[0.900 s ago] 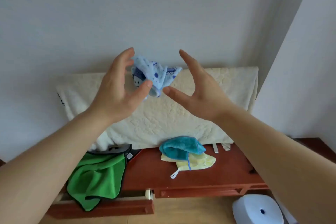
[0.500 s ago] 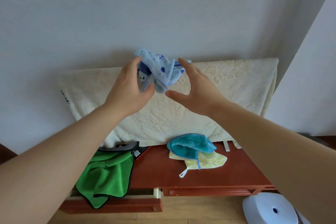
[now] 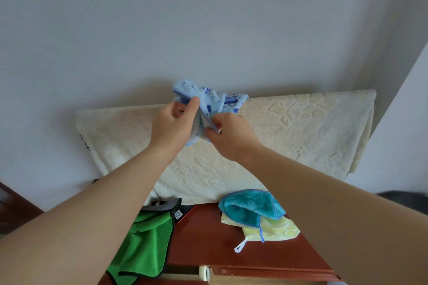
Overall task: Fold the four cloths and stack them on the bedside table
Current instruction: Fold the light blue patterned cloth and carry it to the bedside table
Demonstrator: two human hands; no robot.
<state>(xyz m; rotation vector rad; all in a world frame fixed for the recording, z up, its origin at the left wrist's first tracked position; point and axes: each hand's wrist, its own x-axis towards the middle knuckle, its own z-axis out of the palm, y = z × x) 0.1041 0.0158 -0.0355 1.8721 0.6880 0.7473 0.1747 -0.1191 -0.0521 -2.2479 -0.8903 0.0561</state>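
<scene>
While the blue printed cloth (image 3: 209, 99) hangs bunched in mid-air above the bedside table (image 3: 203, 238) | left hand (image 3: 172, 127) and right hand (image 3: 231, 137) both pinch it tight | risk: hidden corners, so a lopsided fold or a drop

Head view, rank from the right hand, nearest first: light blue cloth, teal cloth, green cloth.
1. light blue cloth, pinched in the right hand.
2. teal cloth, below, on the table's right.
3. green cloth, lower left on the table.

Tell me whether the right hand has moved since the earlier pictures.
Yes: against the cream towel, the right hand has shifted left, closing onto the patterned blue cloth.
</scene>
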